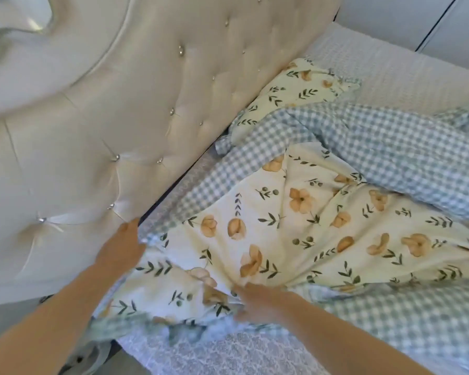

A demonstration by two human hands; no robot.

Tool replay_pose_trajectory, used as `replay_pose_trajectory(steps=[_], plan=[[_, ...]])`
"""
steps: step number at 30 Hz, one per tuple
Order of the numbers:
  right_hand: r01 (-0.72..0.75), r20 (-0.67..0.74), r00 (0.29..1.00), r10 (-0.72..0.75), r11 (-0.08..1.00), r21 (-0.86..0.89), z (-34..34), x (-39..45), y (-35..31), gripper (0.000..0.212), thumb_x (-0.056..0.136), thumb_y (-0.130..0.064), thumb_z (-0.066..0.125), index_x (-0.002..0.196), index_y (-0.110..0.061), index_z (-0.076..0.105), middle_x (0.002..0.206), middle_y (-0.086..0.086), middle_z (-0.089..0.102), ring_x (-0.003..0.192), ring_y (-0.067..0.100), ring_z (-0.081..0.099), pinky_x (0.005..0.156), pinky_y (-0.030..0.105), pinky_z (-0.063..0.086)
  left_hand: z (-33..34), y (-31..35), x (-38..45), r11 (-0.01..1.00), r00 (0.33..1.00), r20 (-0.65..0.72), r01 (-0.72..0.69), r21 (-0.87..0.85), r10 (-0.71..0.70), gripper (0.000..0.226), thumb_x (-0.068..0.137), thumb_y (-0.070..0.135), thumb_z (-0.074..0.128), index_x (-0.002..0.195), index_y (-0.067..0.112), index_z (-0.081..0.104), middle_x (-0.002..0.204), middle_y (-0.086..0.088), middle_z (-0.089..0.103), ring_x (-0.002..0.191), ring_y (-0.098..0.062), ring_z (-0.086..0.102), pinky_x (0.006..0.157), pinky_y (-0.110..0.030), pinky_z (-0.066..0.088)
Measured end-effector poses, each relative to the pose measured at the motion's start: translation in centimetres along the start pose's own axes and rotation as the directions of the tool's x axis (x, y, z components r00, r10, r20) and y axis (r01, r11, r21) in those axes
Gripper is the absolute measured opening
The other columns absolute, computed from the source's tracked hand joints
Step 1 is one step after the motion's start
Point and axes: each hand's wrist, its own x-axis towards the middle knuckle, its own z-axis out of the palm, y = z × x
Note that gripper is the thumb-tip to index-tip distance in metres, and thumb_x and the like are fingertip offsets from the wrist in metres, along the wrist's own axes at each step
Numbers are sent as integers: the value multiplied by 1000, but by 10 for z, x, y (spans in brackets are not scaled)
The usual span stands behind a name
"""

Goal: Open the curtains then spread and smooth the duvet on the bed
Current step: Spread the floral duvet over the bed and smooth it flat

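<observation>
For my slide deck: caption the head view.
Both hands, left hand and right hand, grip the rumpled floral-and-gingham duvet beside the tufted headboard.

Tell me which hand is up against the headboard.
The left hand, holding the duvet edge by the tufted headboard. The right hand grips the floral fabric farther from it, toward the bed's middle.

I can't see my left hand (pixel 121 249) fingertips; the duvet (pixel 276 226) edge covers them. My right hand (pixel 257 300) fingers sink into a fold. The duvet runs off frame right, and the headboard (pixel 98 112) top is cut off.
</observation>
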Motion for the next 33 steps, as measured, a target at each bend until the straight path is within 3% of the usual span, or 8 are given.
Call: replay_pose_trajectory(steps=[4, 9, 13, 17, 22, 26, 30, 33], plan=[[7, -286, 958, 7, 999, 48, -57, 35, 23, 13, 98, -18, 45, 105, -9, 51, 101, 9, 52, 93, 29, 58, 77, 40, 49, 38, -19, 2, 989, 990, 132, 75, -128, -58, 59, 91, 18, 60, 143, 6, 34, 141, -15, 45, 124, -34, 48, 99, -40, 40], [-125, -470, 874, 122, 992, 24, -141, 73, 42, 43, 99, -11, 42, 142, -15, 36, 133, 13, 44, 116, 37, 53, 90, 47, 49, 61, -24, 24, 975, 982, 166, 121, -189, -89, 64, 90, 25, 62, 144, 7, 33, 142, -17, 44, 126, -34, 47, 101, -46, 42], [-186, -581, 807, 109, 980, -74, -198, 103, 31, 72, 96, -1, 45, 153, -26, 9, 94, 12, 56, 70, 29, 60, 54, 36, 46, 75, -26, 45, 971, 984, 144, 129, -201, -101, 76, 85, 28, 69, 146, 7, 28, 143, -19, 40, 128, -38, 42, 100, -52, 42], [-291, -574, 801, 170, 949, -124, -225, 136, 28, 94, 96, -4, 50, 150, -42, -17, 65, 4, 50, 49, 18, 48, 50, 32, 39, 90, -28, 54, 951, 983, 130, 157, -266, -126, 74, 85, 29, 69, 145, 9, 30, 137, -18, 45, 126, -38, 40, 98, -52, 41], [-401, -575, 783, 238, 900, -173, -235, 163, 44, 65, 96, -11, 53, 150, -28, 22, 112, 11, 61, 92, 29, 60, 64, 37, 42, 83, -19, 47, 951, 974, -224, -47, -306, -24, 20, 97, 19, 49, 112, 5, 54, 99, -8, 51, 89, -36, 56, 69, -46, 46], [-358, -618, 751, 234, 930, -83, -236, 166, 62, 38, 100, -16, 44, 138, -21, 42, 111, 13, 62, 93, 32, 61, 70, 40, 51, 61, -1, 37, 950, 882, -471, -134, -281, -15, 17, 100, 16, 40, 108, 7, 53, 104, -13, 57, 75, -39, 58, 59, -46, 48], [-311, -865, 489, 111, 949, -54, -286, 144, 44, 28, 103, -28, 34, 117, -10, 51, 91, 14, 59, 85, 33, 59, 64, 38, 42, 19, 14, 34, 926, 822, -569, -199, -322, -21, 29, 100, 23, 41, 118, 8, 58, 103, -15, 65, 78, -42, 62, 62, -45, 50], [-271, -960, 252, 122, 961, 51, -335, 135, 12, 35, 103, -32, 34, 116, -6, 54, 104, 21, 65, 97, 40, 62, 66, 40, 38, -20, 26, 27, 911, 659, -716, -405, -77, 232, 32, 94, 17, 53, 125, 10, 57, 104, -14, 65, 71, -36, 63, 54, -42, 52]])
